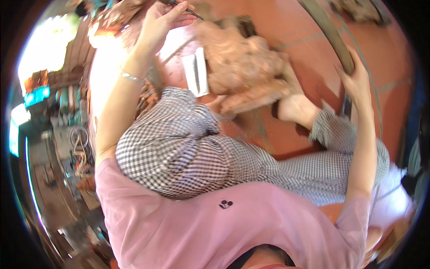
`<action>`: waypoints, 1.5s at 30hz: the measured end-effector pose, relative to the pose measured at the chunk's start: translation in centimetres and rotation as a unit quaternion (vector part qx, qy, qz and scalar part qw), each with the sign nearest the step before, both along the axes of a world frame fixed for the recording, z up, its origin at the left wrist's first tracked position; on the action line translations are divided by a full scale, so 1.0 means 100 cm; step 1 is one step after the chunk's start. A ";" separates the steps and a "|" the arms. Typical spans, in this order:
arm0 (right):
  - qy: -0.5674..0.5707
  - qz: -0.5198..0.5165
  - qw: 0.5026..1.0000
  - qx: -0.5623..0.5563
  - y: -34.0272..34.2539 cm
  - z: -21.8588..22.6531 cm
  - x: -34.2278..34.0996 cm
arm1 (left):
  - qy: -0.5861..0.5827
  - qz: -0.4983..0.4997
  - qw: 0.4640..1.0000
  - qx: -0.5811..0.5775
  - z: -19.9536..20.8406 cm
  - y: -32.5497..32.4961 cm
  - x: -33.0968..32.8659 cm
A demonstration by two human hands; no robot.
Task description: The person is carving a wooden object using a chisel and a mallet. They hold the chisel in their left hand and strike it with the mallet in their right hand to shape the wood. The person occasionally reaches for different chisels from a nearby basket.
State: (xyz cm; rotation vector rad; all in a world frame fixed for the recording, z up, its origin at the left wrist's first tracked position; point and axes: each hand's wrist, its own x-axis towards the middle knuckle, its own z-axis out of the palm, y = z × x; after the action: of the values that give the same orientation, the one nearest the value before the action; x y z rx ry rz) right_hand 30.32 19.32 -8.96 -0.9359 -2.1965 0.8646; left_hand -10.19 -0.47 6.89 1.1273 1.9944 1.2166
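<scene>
A carved block of reddish-brown wood (pixel 244 58) with rounded relief lies on the floor before me, its near edge between my bare feet. My left hand (pixel 163 20), raised at the upper left beyond my knee, is closed around a thin dark pointed tool (pixel 193 13) that looks like a carving chisel. The tool's tip is apart from the carving. Off to the right, my right hand (pixel 357 83) is wrapped round the lower end of a long curved wooden stick (pixel 329 33), which is held away from the carving.
A white folded strip (pixel 195 74) lies left of the carving, by a thin rod (pixel 177 49). Another rough wooden piece (pixel 360 10) sits at the far right. A cable (pixel 376 96) runs across the tiled floor (pixel 295 38). Blurred clutter (pixel 67 148) fills the left side.
</scene>
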 end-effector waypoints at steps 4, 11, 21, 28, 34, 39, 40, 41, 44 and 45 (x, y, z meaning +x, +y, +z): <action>-0.229 -0.060 0.971 -0.007 0.014 -0.022 0.017 | 0.061 0.149 0.987 0.022 -0.018 -0.060 -0.080; -0.271 -0.036 0.961 -0.044 0.050 -0.075 0.044 | 0.024 0.498 0.867 0.009 -0.091 -0.279 -0.152; -0.365 -0.108 0.924 0.017 0.070 -0.107 0.072 | -0.130 0.753 0.644 0.036 -0.161 -0.443 -0.118; -0.462 -0.130 0.876 0.051 0.051 -0.086 0.057 | -0.207 0.689 0.690 0.077 -0.164 -0.421 -0.142; -0.451 -0.068 0.888 0.057 0.046 -0.090 0.053 | -0.160 0.709 0.686 -0.032 -0.151 -0.454 -0.132; -0.456 -0.059 0.887 0.048 0.040 -0.083 0.048 | -0.088 0.698 0.687 -0.180 -0.152 -0.503 -0.118; -0.459 -0.058 0.885 0.051 0.038 -0.083 0.046 | -0.111 0.705 0.687 -0.140 -0.154 -0.506 -0.118; -0.457 -0.058 0.886 0.056 0.039 -0.084 0.047 | -0.136 0.708 0.686 -0.097 -0.154 -0.497 -0.112; -0.451 -0.057 0.889 0.059 0.041 -0.087 0.051 | -0.217 0.672 0.701 -0.100 -0.147 -0.456 -0.109; -0.447 -0.052 0.892 0.055 0.041 -0.085 0.049 | -0.221 0.681 0.694 -0.078 -0.153 -0.446 -0.110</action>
State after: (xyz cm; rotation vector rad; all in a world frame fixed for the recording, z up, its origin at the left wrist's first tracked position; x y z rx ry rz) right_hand 35.26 23.39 -17.49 -1.5960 -2.8537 0.2374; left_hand -21.20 -45.07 -8.37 -1.0014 2.3204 1.5952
